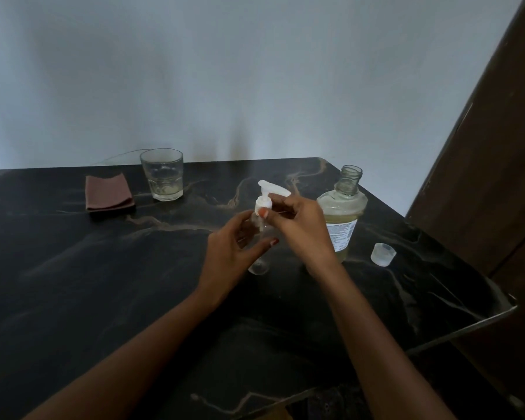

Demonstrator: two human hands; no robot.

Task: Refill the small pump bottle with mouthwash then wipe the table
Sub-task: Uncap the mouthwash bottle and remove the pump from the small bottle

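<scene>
A: Where is your small pump bottle [259, 266]?

B: Your left hand [234, 248] grips its body so it cannot tip, beside the mouthwash bottle [343, 209]. Your right hand [302, 227] pinches the white top [262, 204], maybe to twist it.

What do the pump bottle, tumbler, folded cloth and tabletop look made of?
The pump bottle looks plastic: clear glossy body, opaque white pump. The tumbler is probably glass: thick see-through wall, moulded facets. The folded cloth looks like woven fabric: matte reddish-brown, soft edges. The tabletop is polished dark stone or stone-look laminate, with pale veins and a soft sheen; cannot tell which.
</scene>
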